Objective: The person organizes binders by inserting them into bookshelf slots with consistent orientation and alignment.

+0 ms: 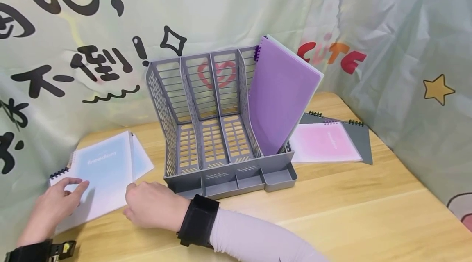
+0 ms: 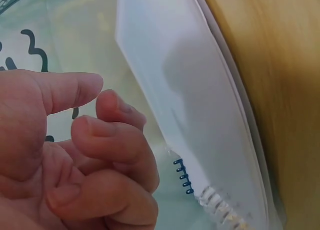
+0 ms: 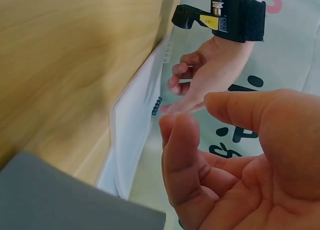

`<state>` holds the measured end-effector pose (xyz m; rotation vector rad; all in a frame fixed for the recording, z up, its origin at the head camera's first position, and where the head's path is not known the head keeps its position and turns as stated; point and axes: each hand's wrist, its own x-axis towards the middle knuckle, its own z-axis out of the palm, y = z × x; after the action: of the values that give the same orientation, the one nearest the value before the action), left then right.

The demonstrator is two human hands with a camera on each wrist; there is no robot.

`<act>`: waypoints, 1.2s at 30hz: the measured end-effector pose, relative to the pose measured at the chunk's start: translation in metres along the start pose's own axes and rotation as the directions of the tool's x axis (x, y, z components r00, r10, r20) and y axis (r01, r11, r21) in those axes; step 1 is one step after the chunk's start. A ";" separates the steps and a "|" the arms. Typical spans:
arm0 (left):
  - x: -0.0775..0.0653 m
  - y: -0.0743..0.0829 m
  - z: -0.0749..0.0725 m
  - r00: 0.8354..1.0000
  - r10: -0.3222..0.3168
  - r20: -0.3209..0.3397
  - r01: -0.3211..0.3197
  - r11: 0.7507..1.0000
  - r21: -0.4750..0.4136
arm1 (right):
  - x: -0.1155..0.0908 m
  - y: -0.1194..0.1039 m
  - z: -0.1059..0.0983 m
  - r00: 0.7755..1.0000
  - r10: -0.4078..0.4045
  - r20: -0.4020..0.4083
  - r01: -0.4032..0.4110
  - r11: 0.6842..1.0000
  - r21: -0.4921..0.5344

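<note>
A blue-and-white spiral notebook marked "freedom" lies on the table at the left, overlapping another pale blue notebook under its right side. My left hand hovers over its left part near the coils, fingers loosely bent and thumb apart; the left wrist view shows nothing between them. By the notebook's right edge is my right hand, also loosely curled, and its palm is bare in the right wrist view. A grey file rack stands in the middle, with purple notebook upright in its rightmost slot.
Right of the rack lie a pink notebook and a dark grey one partly beneath it. Small trays run along the rack's front, close to my right wrist. A printed curtain hangs behind the wooden table.
</note>
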<state>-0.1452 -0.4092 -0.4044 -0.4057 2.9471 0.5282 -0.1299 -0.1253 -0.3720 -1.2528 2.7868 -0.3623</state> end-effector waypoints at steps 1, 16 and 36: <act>0.000 0.000 0.000 1.000 -0.007 -0.004 0.007 1.000 0.000 | 0.002 -0.001 0.001 1.000 0.001 0.003 -0.001 1.000 -0.001; 0.007 -0.017 -0.008 1.000 -0.008 -0.025 0.009 0.999 0.031 | 0.028 -0.006 0.010 0.998 0.058 0.020 -0.057 0.998 -0.026; 0.027 -0.035 -0.006 0.974 -0.219 0.055 0.216 0.975 0.059 | 0.057 -0.011 0.027 0.981 0.184 0.065 -0.185 0.983 0.014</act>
<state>-0.1612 -0.4493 -0.4147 -0.6835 2.8038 0.4266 -0.1563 -0.1797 -0.3933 -0.9733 2.8079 -0.3303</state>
